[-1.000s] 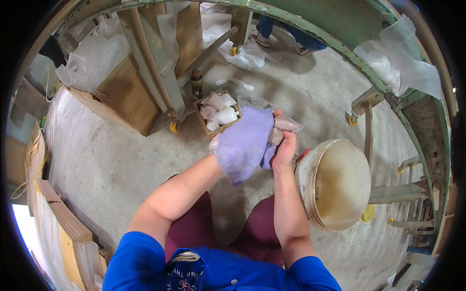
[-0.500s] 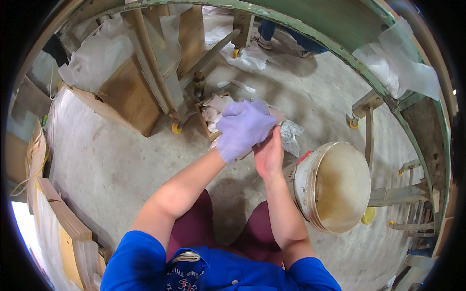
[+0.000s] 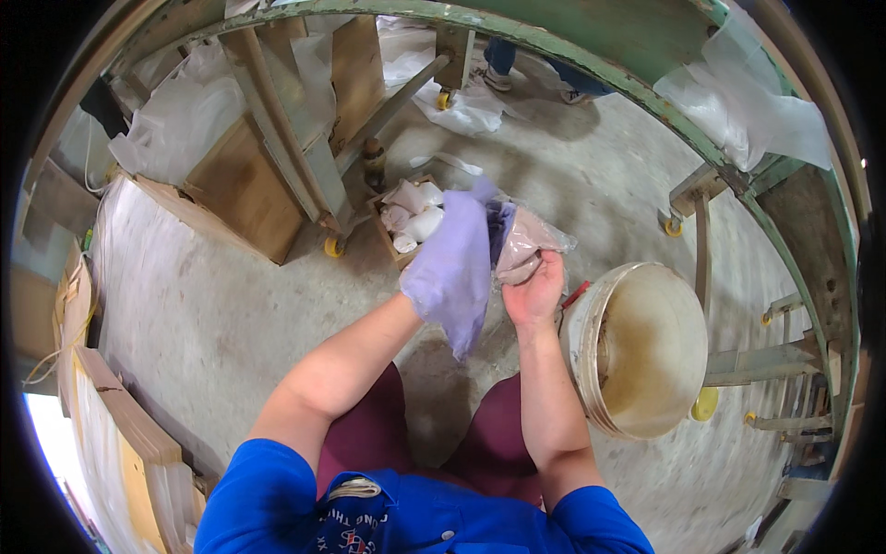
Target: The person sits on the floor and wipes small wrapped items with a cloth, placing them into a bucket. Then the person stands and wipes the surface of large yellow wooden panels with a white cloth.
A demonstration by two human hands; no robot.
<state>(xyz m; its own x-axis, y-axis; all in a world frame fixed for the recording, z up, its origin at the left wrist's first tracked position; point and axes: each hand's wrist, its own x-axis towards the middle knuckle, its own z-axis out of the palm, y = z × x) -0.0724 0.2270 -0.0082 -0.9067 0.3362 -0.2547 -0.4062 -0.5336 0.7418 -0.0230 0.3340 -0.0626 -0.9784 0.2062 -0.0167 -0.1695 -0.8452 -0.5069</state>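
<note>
A lavender cloth is held up by my left hand and drapes over it, hiding the fingers; one corner hangs down below the wrist. My right hand, palm up, grips the lower side of a clear plastic bag that holds a pinkish, clay-like material. The bag's mouth faces the cloth, and a darker purple patch shows there; whether it lies inside the bag, I cannot tell. Just beyond the cloth, a small open box on the floor holds pinkish and white packets.
A stained white bucket with a red handle grip stands close by my right forearm. Behind the box is a dark bottle. Cardboard leans beside a caster-wheeled metal frame at left. A green frame arches overhead; another person's shoes stand beyond.
The cloth, earlier bunched around my left hand, now hangs loose with a corner down. My right hand has moved slightly right with the bag, which has come into plain view.
</note>
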